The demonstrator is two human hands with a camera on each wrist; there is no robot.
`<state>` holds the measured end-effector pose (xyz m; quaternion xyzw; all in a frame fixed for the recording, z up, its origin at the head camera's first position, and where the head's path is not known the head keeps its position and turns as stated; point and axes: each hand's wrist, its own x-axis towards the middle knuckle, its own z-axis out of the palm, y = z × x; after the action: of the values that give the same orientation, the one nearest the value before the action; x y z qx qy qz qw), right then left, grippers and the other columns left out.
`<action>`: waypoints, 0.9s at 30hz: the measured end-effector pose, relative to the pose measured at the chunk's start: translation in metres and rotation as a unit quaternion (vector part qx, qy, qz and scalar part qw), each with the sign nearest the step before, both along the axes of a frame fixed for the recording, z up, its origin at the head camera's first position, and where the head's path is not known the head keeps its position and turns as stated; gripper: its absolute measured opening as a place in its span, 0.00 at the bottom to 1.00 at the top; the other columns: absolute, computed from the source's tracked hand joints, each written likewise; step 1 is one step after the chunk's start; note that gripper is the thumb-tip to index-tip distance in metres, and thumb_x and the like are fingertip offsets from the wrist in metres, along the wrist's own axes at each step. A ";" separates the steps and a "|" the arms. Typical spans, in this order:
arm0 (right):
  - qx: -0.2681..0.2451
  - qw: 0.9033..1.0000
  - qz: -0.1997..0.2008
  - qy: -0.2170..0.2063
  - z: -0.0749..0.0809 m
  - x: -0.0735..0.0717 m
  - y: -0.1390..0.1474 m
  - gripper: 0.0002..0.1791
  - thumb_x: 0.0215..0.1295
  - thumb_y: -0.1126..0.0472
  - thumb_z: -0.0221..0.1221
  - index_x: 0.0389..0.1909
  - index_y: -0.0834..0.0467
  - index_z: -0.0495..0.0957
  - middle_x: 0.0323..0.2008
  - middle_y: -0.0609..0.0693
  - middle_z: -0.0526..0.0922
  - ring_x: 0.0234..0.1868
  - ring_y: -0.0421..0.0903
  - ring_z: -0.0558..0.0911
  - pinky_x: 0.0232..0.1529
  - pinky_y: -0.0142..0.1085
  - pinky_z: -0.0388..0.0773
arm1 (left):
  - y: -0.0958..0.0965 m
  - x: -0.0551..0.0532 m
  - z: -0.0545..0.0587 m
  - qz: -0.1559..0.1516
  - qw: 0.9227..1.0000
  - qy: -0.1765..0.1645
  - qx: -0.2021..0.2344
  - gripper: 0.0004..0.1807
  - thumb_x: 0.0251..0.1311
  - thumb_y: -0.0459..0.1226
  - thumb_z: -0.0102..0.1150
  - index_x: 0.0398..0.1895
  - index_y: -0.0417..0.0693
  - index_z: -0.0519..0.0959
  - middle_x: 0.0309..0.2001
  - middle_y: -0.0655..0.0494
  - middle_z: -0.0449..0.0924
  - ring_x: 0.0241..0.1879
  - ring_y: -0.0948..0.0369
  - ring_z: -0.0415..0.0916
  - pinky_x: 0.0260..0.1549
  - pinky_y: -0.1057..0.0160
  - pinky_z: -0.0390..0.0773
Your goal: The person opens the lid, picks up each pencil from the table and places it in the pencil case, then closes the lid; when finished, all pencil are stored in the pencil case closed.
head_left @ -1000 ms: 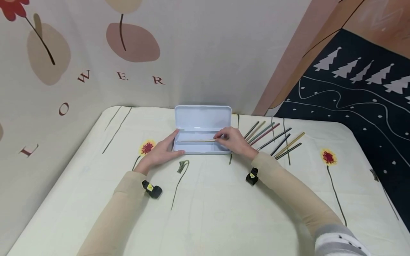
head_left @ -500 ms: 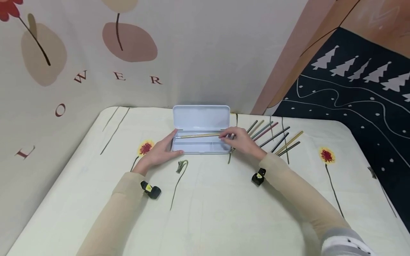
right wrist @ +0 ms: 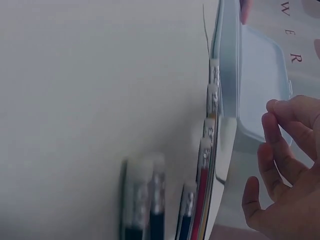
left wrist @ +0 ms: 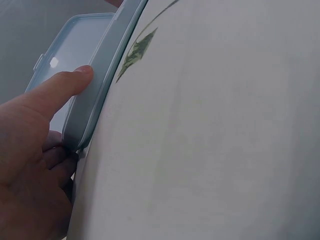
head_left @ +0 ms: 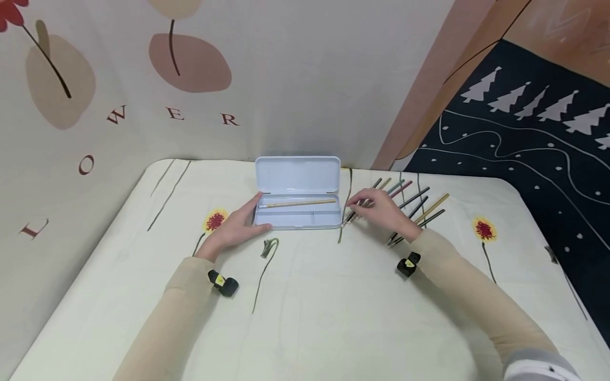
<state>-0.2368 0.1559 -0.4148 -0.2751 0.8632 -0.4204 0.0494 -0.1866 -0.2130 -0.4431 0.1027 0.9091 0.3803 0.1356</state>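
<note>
Beige sleeves [head_left: 159, 323] reach in over the tabletop [head_left: 305, 317], which has a cream cloth with flower prints. There's a small black camera [head_left: 224, 284] at the left wrist and a matching one [head_left: 407, 264] at the right.

Further in are the hands, well apart from each other. The left hand [head_left: 235, 227] has hold of a pale blue, rectangular hinged pencil box [head_left: 286, 217], thumb on its front wall by the near left corner, other fingers tucked round its left end. The right hand [head_left: 381, 209] is off to the box's right, over a loose fan of slim pencils [head_left: 432, 208], fingers loosely bent, a couple of tips close together. Can't tell if it's touching any of them.

Those are dark, yellow, green and red, with silver ferrules and white erasers, eraser ends angled towards the box and the near side. The box itself sits close to the tabletop's far edge, a bit left of centre, lid [head_left: 297, 173] up. One slim yellow pencil [head_left: 297, 203] lies lengthwise in its long back compartment.

Past the far edge there's a pale backdrop [head_left: 295, 79] with dark red letters, and beyond the far right corner a navy panel [head_left: 534, 132] with white trees.
</note>
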 end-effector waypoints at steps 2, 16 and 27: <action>0.009 1.000 -0.001 0.006 0.002 0.000 0.007 0.06 0.63 0.67 0.61 0.38 0.61 0.85 0.36 0.50 0.84 0.38 0.45 0.78 0.39 0.38 0.75 | 0.000 0.000 0.000 -0.001 1.000 0.002 0.000 0.51 0.61 0.48 0.63 0.78 0.48 0.42 0.76 0.45 0.43 0.73 0.46 0.42 0.69 0.45 0.47; 0.037 0.999 -0.038 0.006 0.005 0.000 0.064 0.07 0.65 0.66 0.60 0.41 0.63 0.85 0.40 0.55 0.84 0.42 0.50 0.77 0.46 0.49 0.72 | -0.001 0.000 0.001 -0.001 1.000 0.001 0.001 0.51 0.61 0.49 0.63 0.78 0.49 0.41 0.76 0.46 0.42 0.73 0.46 0.41 0.69 0.45 0.46; 0.062 0.994 -0.084 0.008 0.005 0.009 0.101 0.09 0.66 0.67 0.59 0.43 0.65 0.83 0.42 0.58 0.83 0.42 0.49 0.76 0.40 0.32 0.73 | 0.000 0.000 -0.002 0.001 1.000 -0.001 0.000 0.52 0.61 0.49 0.63 0.78 0.50 0.41 0.76 0.46 0.43 0.73 0.46 0.42 0.68 0.44 0.47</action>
<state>-0.2280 0.2569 -0.4098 -0.2009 0.9081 -0.3667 0.0241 -0.1870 -0.2126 -0.4447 0.1011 0.9091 0.3807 0.1357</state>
